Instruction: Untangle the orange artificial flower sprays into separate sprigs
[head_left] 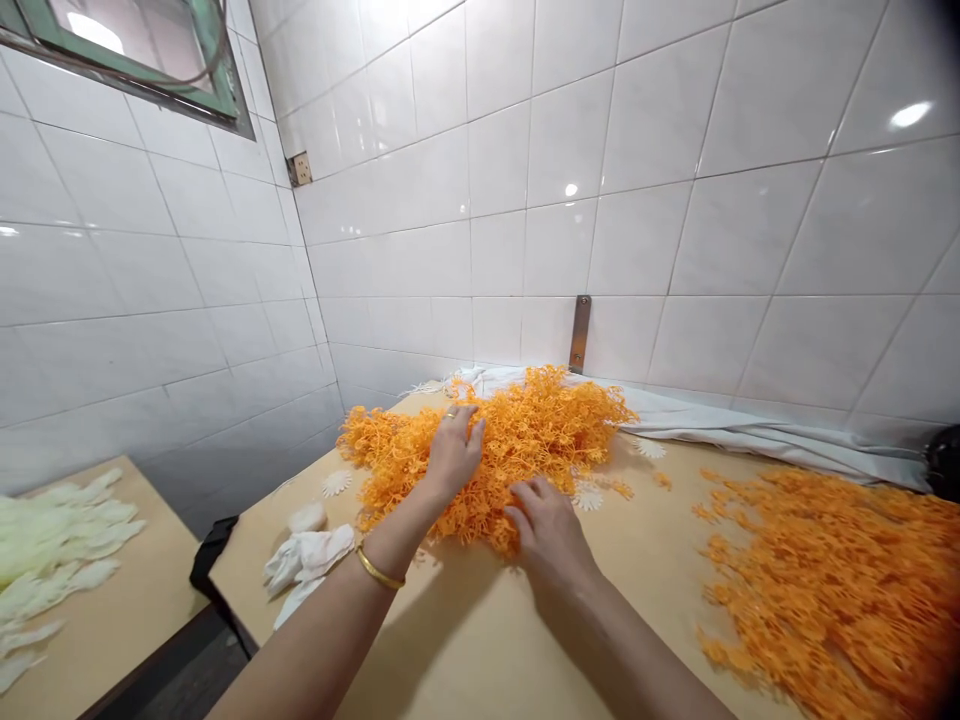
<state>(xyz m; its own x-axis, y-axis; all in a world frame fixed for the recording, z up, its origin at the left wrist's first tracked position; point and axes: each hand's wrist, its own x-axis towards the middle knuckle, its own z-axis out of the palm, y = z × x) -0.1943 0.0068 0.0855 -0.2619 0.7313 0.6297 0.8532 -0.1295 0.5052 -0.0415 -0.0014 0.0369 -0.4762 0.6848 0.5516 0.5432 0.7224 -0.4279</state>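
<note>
A big heap of tangled orange plastic flower sprigs [525,430] lies on the pale wooden table [480,620] near the tiled corner. My left hand [452,452], with a ring and a gold bangle on the wrist, rests palm down on the heap, fingers spread. My right hand [546,525] is at the near edge of the heap, its fingers curled into the orange pieces. Whether those fingers grip any piece is hidden.
A second spread of orange pieces [840,590] covers the table's right side. White daisy-shaped pieces [337,483] and a crumpled white glove [309,556] lie at left. White cloth [750,430] runs along the wall. A lower table [112,620] at left holds pale petals [52,540].
</note>
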